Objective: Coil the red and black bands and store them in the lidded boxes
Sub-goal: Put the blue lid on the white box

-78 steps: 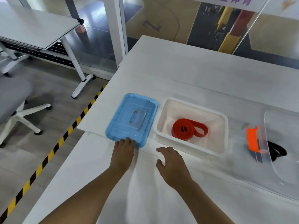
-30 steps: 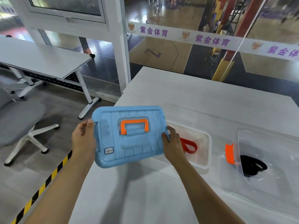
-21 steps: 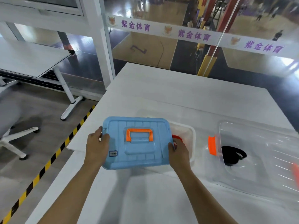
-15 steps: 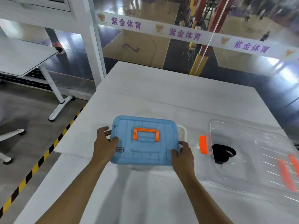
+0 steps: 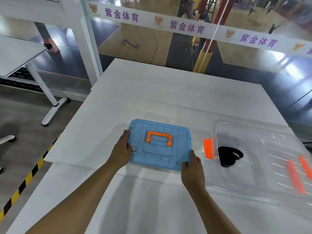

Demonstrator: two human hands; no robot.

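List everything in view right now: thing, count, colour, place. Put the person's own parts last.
blue lid: 1, blue with an orange handle, lying over the box at table centre.
clear box: 1, transparent with orange latches, right of the lid.
black band: 1, black, coiled inside the clear box.
table: 1, white, under everything.
second table: 1, white, far left.
floor tape: 1 strip, yellow and black, left of the table.
banner: 1, white with purple characters, on the glass behind.
left hand: 1, grips the lid's left edge.
right hand: 1, grips the lid's near right corner.
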